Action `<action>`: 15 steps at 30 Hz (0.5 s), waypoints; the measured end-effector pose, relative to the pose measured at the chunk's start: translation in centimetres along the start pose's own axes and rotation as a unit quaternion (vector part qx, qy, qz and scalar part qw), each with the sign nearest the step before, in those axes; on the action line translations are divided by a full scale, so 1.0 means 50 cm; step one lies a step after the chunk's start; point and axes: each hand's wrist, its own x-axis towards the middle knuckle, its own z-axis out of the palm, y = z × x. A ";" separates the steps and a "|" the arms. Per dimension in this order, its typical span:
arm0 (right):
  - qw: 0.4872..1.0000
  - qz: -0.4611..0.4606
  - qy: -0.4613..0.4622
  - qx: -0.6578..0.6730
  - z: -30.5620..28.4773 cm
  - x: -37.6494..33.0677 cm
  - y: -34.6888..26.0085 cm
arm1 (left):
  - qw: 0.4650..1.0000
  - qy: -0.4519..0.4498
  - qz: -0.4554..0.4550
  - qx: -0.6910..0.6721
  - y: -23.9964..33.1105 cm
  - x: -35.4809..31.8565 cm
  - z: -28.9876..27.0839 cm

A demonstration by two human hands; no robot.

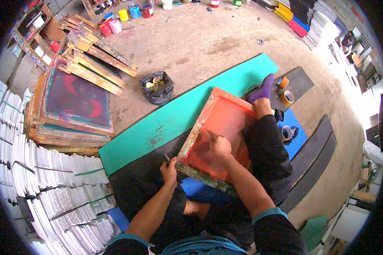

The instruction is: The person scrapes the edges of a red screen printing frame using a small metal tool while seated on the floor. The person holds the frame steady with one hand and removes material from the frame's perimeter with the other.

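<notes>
Teal-cuffed sleeves [281,233] extend over a wooden frame [198,128]; beside its left corner, the left hand [169,171] grips something slim; the right hand [220,146] curls over the red panel [238,114], grip unclear.

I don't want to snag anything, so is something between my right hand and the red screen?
Nothing visible blocks the way: your right hand is over the red screen, inside its wooden frame. Only a small brownish piece pokes out from that hand; I can't tell what it is.
</notes>
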 end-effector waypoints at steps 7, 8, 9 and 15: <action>0.944 -0.032 0.001 0.329 -0.055 -0.010 -0.027 | 0.998 -0.003 0.057 0.019 -0.009 0.010 -0.006; 0.964 -0.052 0.033 0.260 -0.048 -0.016 -0.034 | 0.998 0.004 0.052 0.021 -0.006 0.009 -0.009; 0.977 -0.070 0.065 0.190 -0.043 -0.022 -0.040 | 0.999 0.011 0.047 0.023 -0.005 0.008 -0.012; 0.958 -0.140 0.118 0.222 -0.011 -0.006 -0.026 | 0.999 0.001 0.036 0.016 0.021 -0.010 -0.014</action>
